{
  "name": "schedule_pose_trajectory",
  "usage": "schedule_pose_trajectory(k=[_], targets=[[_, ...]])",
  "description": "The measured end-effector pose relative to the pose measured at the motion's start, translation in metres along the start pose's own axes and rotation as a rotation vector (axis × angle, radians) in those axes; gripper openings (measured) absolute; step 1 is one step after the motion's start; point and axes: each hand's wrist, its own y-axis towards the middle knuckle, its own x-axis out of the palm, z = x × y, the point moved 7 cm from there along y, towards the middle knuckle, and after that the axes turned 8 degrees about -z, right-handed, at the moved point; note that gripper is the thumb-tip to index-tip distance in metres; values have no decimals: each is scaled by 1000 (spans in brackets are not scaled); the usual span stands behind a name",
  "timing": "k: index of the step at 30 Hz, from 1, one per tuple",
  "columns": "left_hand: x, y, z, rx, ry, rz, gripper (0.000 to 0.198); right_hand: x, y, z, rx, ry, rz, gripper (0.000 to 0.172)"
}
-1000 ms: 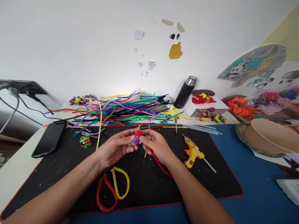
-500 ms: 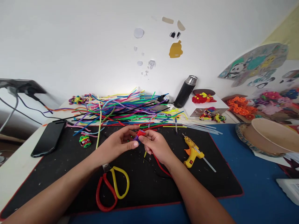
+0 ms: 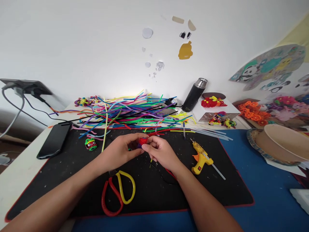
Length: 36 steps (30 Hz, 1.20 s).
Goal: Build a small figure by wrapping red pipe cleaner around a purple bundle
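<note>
Between the fingertips of both hands sits a small coil of red and purple pipe cleaner [image 3: 143, 141], held above the black mat. My left hand [image 3: 123, 149] pinches it from the left, and my right hand [image 3: 159, 149] grips it from the right. A red pipe cleaner [image 3: 171, 174] shows below my right wrist; whether it joins the coil is hidden. Scissors [image 3: 120, 193] with one red and one yellow handle lie under my left forearm, their blades mostly covered. To the left rests a small green, red and black pipe-cleaner head [image 3: 91, 144].
A yellow glue gun [image 3: 201, 158] lies right of my hands. Many loose pipe cleaners [image 3: 130, 109] are heaped along the wall, beside a black thermos [image 3: 194, 95]. A phone [image 3: 54, 140] lies at the left; a bowl [image 3: 287, 141] stands at the right.
The coil has turned in my fingers, so its red wraps now face up with purple beneath. The whole view has shifted slightly.
</note>
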Motion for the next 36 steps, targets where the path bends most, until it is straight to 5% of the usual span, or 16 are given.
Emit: schedule_pose_trajectory(k=[16,24,36], targets=[[-12,-1,-12,-69,-124,12,46,-2,-1,4,15,-66,11,41],[-22,-1,-16,-83,135,43,51,-7,0,-1,-36,-24,57,38],[-11,-1,-4,32,490,84,44,3,-1,3,-11,-34,-19,65]])
